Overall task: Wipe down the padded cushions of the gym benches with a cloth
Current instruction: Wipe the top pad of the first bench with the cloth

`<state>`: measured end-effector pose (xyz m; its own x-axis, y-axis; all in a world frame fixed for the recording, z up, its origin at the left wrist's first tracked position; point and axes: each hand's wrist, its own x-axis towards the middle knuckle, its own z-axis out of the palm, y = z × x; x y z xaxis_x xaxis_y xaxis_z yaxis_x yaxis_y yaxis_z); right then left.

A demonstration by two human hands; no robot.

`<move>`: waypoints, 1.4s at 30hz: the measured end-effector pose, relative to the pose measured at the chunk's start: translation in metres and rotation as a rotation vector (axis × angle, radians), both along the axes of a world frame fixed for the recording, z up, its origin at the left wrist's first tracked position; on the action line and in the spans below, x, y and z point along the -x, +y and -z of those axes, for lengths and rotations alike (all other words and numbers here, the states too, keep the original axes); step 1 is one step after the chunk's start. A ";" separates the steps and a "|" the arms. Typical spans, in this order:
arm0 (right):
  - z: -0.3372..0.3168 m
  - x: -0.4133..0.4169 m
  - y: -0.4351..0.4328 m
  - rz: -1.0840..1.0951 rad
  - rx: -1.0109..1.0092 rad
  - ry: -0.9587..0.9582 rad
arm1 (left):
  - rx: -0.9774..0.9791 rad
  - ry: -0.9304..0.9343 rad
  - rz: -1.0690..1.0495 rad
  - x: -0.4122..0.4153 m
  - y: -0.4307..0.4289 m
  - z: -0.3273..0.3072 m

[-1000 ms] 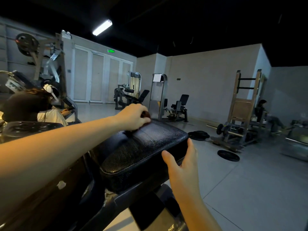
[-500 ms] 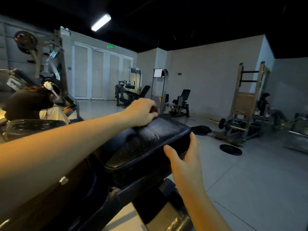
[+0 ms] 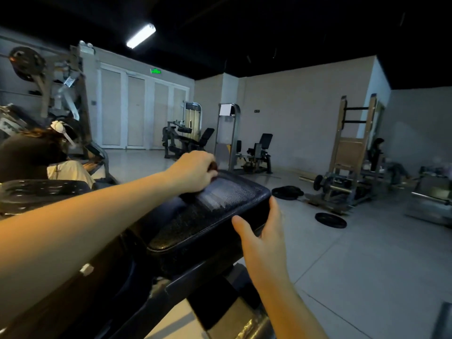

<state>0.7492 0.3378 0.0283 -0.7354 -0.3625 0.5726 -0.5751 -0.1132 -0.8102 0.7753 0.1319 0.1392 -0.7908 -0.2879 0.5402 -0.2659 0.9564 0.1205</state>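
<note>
Barely shifted since a second ago, left hand point(image 3: 193, 171) clutches a dark cloth point(image 3: 214, 166) at the bench cushion point(image 3: 220, 206) far end, centre frame. Right hand point(image 3: 264, 238) braces its side, fingers straight. The bunched cloth may skip patches.

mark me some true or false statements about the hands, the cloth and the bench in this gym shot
1. The left hand grips a dark cloth at the far end of the cushion. True.
2. The right hand holds a spray bottle. False: it holds nothing and rests against the cushion's side.
3. A weight plate lies on the floor. True.
4. The cushion is red. False: it is black.
</note>
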 end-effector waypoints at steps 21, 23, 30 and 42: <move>-0.004 -0.003 -0.001 0.057 -0.023 -0.018 | -0.153 0.053 0.117 -0.033 0.022 0.007; -0.004 -0.003 -0.001 0.058 -0.022 -0.023 | -0.146 0.038 0.290 -0.042 0.053 0.011; -0.005 -0.012 0.002 0.100 -0.085 0.007 | -0.036 -0.016 -0.142 -0.062 0.005 0.007; -0.006 -0.011 0.002 0.112 -0.128 0.034 | -0.076 -0.075 0.178 -0.099 0.069 0.004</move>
<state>0.7600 0.3398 0.0339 -0.7562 -0.3507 0.5524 -0.6057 0.0560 -0.7937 0.8739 0.2004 0.1347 -0.8702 -0.1776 0.4596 -0.1042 0.9780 0.1806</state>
